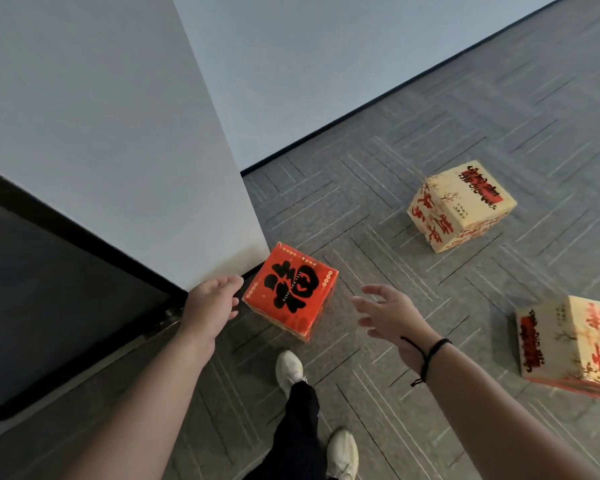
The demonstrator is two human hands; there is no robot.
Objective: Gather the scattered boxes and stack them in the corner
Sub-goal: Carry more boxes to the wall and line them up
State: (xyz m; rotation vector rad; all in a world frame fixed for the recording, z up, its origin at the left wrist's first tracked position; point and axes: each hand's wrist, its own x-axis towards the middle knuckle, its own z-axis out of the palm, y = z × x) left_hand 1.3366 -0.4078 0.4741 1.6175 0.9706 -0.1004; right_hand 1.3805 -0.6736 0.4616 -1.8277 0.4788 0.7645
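Head view: red box (290,291) on the carpet between spread left hand (211,306) and spread right hand (390,317), untouched.

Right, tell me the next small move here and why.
Probably close both hands on the sides of the red box: the left hand and right hand flank it, open, not touching, while both cream boxes lie farther right.

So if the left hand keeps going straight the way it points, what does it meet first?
Probably the red box: the left hand is open beside its left edge, fingers aimed that way. Depth is unclear.
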